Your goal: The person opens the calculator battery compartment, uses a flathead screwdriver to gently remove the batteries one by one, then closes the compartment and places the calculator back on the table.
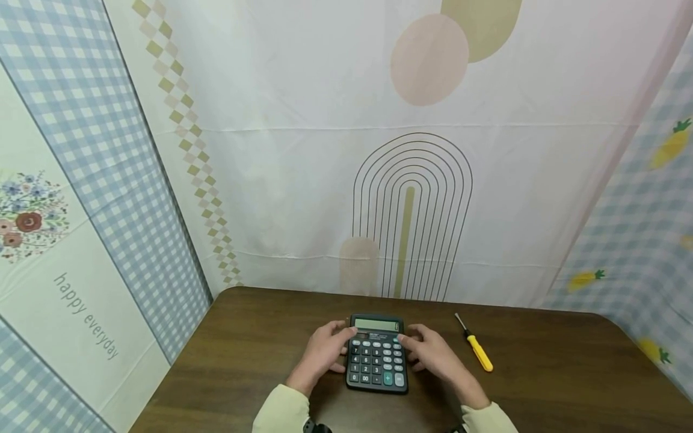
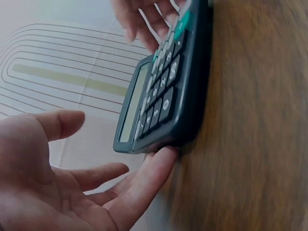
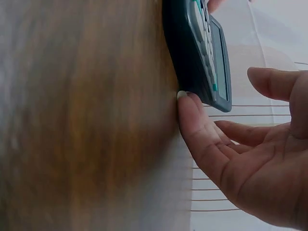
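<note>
A dark calculator lies face up on the brown wooden table, its display at the far end and a digit showing at the right of the screen. My left hand is at its left side, and in the left wrist view a fingertip touches the casing low down while the thumb stands away from it. On the opposite side, my right hand has its little finger against the calculator's lower edge. That thumb, too, is raised off the casing in the right wrist view.
A screwdriver with a yellow handle lies on the table to the right of my right hand. Behind the table's far edge hangs a patterned white cloth. Blue checked cloths hang at both sides.
</note>
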Motion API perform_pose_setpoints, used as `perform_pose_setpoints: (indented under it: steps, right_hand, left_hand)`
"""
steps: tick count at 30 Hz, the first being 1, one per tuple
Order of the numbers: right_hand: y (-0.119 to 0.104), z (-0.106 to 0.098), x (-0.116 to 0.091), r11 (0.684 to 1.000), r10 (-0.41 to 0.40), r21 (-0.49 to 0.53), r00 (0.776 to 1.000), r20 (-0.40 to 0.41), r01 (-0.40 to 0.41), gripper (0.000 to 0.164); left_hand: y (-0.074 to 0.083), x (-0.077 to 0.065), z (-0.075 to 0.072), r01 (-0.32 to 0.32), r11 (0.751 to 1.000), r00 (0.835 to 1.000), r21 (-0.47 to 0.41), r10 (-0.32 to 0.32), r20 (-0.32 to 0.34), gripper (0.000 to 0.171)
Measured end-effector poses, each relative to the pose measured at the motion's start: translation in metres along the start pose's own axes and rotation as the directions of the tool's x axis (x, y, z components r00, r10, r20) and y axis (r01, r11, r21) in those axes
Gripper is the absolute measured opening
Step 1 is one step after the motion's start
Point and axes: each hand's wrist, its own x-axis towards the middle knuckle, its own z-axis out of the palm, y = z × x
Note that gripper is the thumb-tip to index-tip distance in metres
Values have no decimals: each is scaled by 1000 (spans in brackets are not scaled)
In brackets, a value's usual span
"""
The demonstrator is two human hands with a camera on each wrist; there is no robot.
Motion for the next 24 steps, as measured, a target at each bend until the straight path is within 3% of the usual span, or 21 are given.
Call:
perform_pose_setpoints:
  steps: [7, 24]
  right_hand:
    - [2, 3, 0, 996, 13, 86, 1000, 24, -15, 57]
    - [5, 5, 2, 989, 62, 135, 997, 51, -68, 53]
  left_hand:
    - [0, 0, 0, 37, 997, 999, -61, -35, 30, 57]
    - [-6, 3, -1, 52, 995, 997, -86, -46, 62, 50]
